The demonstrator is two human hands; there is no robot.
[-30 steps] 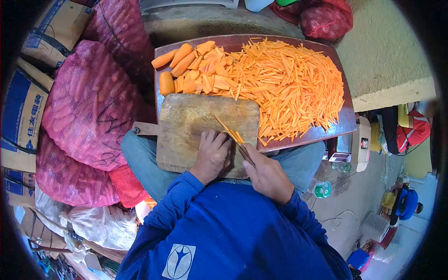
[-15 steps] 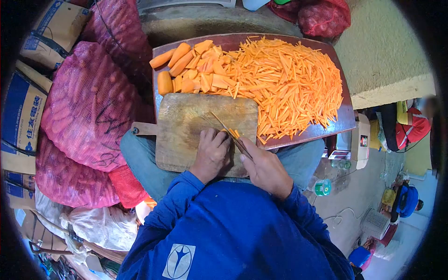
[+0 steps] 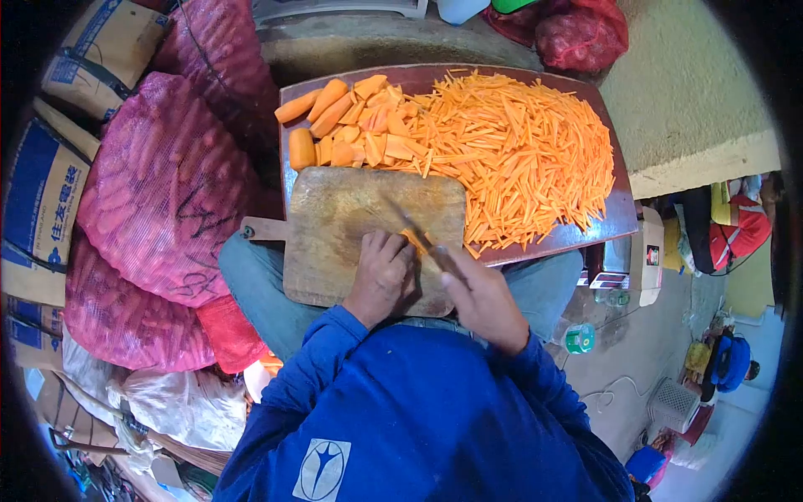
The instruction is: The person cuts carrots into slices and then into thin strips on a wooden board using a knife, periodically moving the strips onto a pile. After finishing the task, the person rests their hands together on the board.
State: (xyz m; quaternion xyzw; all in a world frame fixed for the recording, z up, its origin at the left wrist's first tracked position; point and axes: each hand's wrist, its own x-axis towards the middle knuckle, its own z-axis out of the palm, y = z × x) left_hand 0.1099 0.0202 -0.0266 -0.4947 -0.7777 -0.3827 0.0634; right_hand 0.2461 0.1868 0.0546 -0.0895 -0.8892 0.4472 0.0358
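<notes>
A worn wooden cutting board [image 3: 335, 209] rests across my lap, its handle pointing left. My right hand [image 3: 485, 303] is wrapped round the handle of a knife [image 3: 410, 223], whose blade slants up and left over the board. Close beside the blade, my left hand [image 3: 383, 274] presses down with curled fingers on a piece of carrot [image 3: 414, 241], mostly hidden by the fingers and knife. Beyond the board, cut carrot sticks [image 3: 527, 159] lie in a big heap on a dark red tabletop [image 3: 621, 201]. Carrot chunks and slices [image 3: 351, 134] lie at its left.
Pink mesh sacks of carrots [image 3: 159, 192] are stacked at my left, next to cardboard boxes [image 3: 46, 201]. A concrete ledge [image 3: 694, 100] runs along the right. A green-labelled container [image 3: 579, 338] stands on the floor, and a red mesh bag [image 3: 581, 38] lies at the back.
The knife blade has lifted and tilted, and my right hand has shifted slightly right with it. My left hand stays on the carrot piece. The whole view has shifted slightly.
</notes>
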